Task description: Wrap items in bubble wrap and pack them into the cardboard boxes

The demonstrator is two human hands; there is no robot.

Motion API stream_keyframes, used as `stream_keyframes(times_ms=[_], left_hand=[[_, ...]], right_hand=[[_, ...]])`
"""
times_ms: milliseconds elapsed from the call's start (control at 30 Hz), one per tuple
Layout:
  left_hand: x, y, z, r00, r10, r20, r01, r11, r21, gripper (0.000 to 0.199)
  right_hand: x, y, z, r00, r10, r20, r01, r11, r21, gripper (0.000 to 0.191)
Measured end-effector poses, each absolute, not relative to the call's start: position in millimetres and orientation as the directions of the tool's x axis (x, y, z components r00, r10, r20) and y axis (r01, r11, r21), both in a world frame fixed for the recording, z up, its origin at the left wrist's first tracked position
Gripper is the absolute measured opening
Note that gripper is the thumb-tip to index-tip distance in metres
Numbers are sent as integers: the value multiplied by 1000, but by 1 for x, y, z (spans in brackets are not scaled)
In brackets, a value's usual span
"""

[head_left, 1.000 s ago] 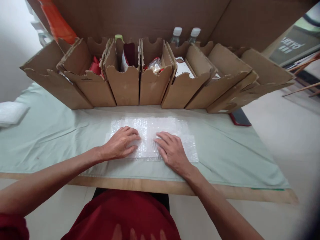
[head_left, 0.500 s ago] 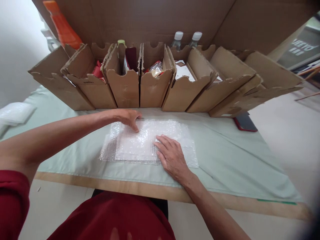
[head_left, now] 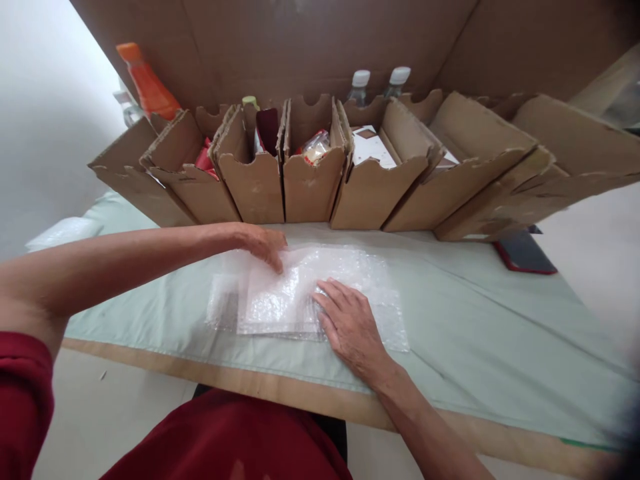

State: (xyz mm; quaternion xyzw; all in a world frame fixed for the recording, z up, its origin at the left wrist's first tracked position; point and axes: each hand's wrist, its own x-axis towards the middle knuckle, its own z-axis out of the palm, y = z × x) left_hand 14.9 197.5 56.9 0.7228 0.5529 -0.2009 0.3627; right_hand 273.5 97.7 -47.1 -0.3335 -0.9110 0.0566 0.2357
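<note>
Leftward, a pale wall (head_left: 40, 100) stands beside a table spread with creased light green cloth (head_left: 145, 313), its bare wooden edge (head_left: 225, 372) running along the near side above a pale floor (head_left: 125, 413). A folded wad of bubble wrap (head_left: 65, 230) lies at the cloth's left end, and an orange bottle (head_left: 153, 90) rises behind the row of seven cardboard bins (head_left: 309, 197) along the far side. Behind them stands a brown cardboard panel (head_left: 315, 47).

The left hand (head_left: 264, 247) is at the far edge of the bubble-wrap sheets (head_left: 280, 300), which lie layered mid-table, in front of the bins; whether it pinches the film cannot be told. The right hand (head_left: 350, 327) lies over them further right, fingers extended and relaxed, clasping nothing. At the far right, a dark flat object with a red edge (head_left: 525, 253) lies beside the last bin.

As for markings, the second bin bears a small dark print (head_left: 189, 176) too faint to read. The fourth holds a shiny food packet (head_left: 316, 148) with blurred coloured lettering; the last has a whitish label (head_left: 475, 236), illegible.
</note>
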Motion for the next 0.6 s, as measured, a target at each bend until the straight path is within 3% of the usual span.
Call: stream_keyframes(times_ms=[300, 433, 600], left_hand=[[7, 203, 59, 324, 537, -779, 888, 110, 446, 63], [9, 204, 50, 295, 572, -765, 911, 73, 406, 56], [13, 196, 49, 306, 606, -735, 889, 94, 447, 47]], right_hand=[[273, 100, -48, -667, 601, 440, 566, 793, -225, 30], [273, 102, -48, -675, 569, 470, 555, 811, -184, 31], [272, 105, -49, -685, 540, 489, 547, 825, -143, 32]])
